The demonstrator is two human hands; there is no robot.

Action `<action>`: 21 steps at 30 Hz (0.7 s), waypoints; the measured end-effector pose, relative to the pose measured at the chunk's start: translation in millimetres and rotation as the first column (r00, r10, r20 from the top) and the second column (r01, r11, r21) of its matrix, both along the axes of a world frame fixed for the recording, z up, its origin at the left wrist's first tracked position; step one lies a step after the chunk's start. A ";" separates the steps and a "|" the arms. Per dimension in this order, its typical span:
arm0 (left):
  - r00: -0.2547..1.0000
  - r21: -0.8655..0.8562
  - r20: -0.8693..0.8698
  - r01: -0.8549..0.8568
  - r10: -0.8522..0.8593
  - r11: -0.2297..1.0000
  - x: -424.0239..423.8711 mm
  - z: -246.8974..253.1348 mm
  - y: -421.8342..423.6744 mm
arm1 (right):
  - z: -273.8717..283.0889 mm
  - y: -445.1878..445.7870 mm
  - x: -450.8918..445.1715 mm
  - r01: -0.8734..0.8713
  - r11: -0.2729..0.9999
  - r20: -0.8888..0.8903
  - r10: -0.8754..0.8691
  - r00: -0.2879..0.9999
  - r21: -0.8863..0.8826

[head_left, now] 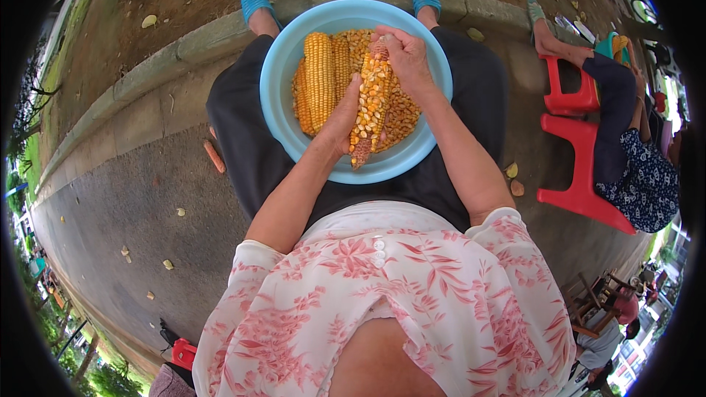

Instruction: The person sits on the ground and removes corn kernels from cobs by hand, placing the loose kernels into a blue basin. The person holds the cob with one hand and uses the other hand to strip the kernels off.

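Observation:
A partly shelled ear of corn is held between my two hands over a light-blue plastic basin. Bare reddish cob shows at both of its ends, with kernels along the middle. My left hand wraps the ear's lower part from the left, thumb laid along its side. At the upper end, my right hand grips the cob with its fingers curled around it. Whole yellow corn ears lean in the basin's left half. Loose corn kernels cover the right side and the back. The basin rests on my lap.
A bare corn cob lies on the pavement left of my leg. The stone kerb runs beneath my blue sandals. To the right, another person sits by red plastic stools, with a green container of corn.

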State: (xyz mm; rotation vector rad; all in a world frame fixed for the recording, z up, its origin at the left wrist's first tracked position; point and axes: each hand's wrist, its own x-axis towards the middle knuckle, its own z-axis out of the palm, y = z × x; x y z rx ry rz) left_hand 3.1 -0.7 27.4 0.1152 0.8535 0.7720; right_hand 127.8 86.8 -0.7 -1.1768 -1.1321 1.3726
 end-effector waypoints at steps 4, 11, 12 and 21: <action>0.998 0.020 0.049 0.047 -0.048 0.999 -3.1 -5.6 -0.3 | 3.1 -1.7 -1.0 -0.018 0.925 -0.570 -0.219 0.792 -0.381; 0.995 0.026 0.089 0.031 -0.033 0.999 -5.6 -11.2 2.4 | 7.4 -15.9 -12.4 -0.008 0.995 -0.298 -0.022 0.954 -0.099; 0.996 0.023 0.086 0.028 -0.030 0.999 -6.2 -12.8 2.3 | 6.1 -15.3 -14.1 0.008 0.993 -0.309 -0.045 0.950 -0.119; 0.999 -0.019 -0.041 0.020 -0.021 1.000 -1.3 -6.6 3.6 | 9.8 -9.5 -12.4 0.087 0.924 -0.561 -0.299 0.772 -0.373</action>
